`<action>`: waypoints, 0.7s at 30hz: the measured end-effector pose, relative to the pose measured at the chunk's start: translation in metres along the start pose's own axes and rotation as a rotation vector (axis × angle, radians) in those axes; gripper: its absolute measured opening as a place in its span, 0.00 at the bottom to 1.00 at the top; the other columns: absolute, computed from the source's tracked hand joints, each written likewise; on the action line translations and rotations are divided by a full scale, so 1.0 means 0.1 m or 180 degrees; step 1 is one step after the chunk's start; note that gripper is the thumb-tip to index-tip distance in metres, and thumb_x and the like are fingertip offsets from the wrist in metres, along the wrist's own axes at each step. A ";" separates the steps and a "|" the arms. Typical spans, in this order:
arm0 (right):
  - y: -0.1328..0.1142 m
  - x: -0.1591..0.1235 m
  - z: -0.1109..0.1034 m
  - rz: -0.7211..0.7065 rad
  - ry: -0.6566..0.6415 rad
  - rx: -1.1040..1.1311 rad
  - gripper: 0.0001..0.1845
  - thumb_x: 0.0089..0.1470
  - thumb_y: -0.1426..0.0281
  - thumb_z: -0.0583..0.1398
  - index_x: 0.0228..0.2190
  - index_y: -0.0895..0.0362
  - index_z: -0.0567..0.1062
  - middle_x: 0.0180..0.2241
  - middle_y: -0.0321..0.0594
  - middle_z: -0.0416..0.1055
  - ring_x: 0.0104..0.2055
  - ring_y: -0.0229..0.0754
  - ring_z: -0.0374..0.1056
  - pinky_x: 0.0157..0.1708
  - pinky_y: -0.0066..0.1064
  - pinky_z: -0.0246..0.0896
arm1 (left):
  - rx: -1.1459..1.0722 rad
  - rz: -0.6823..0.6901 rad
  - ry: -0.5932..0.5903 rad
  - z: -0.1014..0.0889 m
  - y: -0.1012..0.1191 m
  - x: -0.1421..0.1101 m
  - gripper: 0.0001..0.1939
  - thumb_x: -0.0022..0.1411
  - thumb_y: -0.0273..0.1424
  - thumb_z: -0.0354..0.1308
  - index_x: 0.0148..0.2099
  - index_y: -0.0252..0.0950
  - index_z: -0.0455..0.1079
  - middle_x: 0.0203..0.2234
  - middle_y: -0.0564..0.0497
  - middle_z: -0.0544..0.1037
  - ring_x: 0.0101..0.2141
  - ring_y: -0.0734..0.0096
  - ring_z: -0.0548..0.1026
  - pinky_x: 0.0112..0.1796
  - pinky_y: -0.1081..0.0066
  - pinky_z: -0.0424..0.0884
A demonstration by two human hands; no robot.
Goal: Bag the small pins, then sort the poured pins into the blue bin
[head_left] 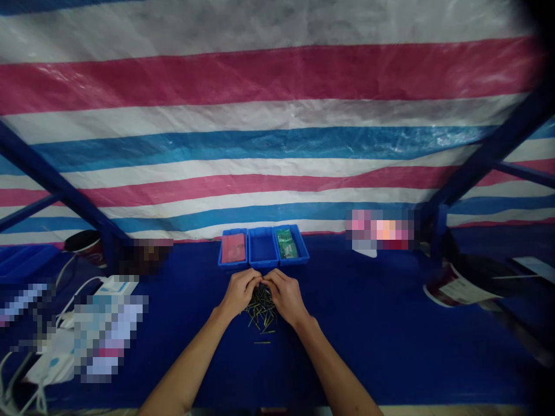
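Observation:
My left hand [240,292] and my right hand [284,294] meet fingertip to fingertip over a small heap of thin dark and yellowish pins [261,312] on the blue table. Both hands have their fingers curled inward, pinching at the top of the heap; what they grip is too small to make out. Just beyond the hands stand three small blue trays side by side: the left tray [233,248] holds a red packet, the middle tray [262,248] looks bare, and the right tray [289,244] holds a green packet.
A red, white and blue striped tarp hangs behind the table [381,323]. White cables and a white device [117,284] lie at the left. A round tape-like roll [455,286] sits at the right beside blue frame posts. One stray pin [262,342] lies nearer me.

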State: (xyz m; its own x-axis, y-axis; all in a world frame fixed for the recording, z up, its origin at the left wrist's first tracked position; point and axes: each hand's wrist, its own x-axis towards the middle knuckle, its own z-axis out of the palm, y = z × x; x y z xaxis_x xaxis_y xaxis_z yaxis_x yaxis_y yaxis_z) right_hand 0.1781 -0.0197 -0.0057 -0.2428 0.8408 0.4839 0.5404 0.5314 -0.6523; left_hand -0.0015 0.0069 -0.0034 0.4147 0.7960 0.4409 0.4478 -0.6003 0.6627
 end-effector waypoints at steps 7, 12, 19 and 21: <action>-0.04 0.02 -0.03 0.0170 -0.0017 -0.0039 0.14 0.70 0.69 0.49 0.33 0.54 0.71 0.30 0.37 0.70 0.30 0.39 0.68 0.33 0.27 0.56 | 0.0042 0.0079 0.0038 0.00 0.00 0.00 0.12 0.72 0.29 0.48 0.36 0.36 0.70 0.26 0.52 0.73 0.29 0.72 0.72 0.35 0.72 0.65; -0.02 0.01 -0.02 0.0262 0.0084 -0.0190 0.20 0.70 0.66 0.47 0.26 0.54 0.66 0.22 0.34 0.63 0.24 0.38 0.61 0.27 0.28 0.51 | 0.0189 0.0205 0.0033 0.00 0.02 0.01 0.12 0.72 0.29 0.48 0.38 0.36 0.71 0.26 0.51 0.73 0.29 0.71 0.72 0.35 0.71 0.65; 0.03 0.04 -0.17 0.0445 0.0506 0.0411 0.17 0.68 0.63 0.51 0.30 0.55 0.72 0.25 0.36 0.68 0.27 0.39 0.64 0.30 0.29 0.57 | -0.0067 -0.0300 0.0752 -0.06 -0.01 -0.01 0.16 0.72 0.34 0.47 0.31 0.36 0.66 0.23 0.53 0.70 0.26 0.72 0.70 0.32 0.73 0.64; 0.01 0.05 -0.23 0.0588 0.0862 0.0544 0.14 0.67 0.62 0.54 0.34 0.56 0.74 0.27 0.37 0.70 0.27 0.41 0.65 0.30 0.30 0.60 | -0.0088 -0.0447 0.1081 -0.07 -0.04 -0.02 0.16 0.72 0.35 0.47 0.31 0.36 0.64 0.21 0.54 0.68 0.24 0.73 0.68 0.31 0.73 0.62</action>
State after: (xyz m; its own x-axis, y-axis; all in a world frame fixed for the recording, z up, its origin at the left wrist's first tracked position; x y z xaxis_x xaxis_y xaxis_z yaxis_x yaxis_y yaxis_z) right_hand 0.1961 -0.0168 0.0097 0.0806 0.8786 0.4707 0.4072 0.4021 -0.8201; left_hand -0.0100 0.0078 -0.0025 0.0622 0.8536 0.5172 0.4581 -0.4848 0.7450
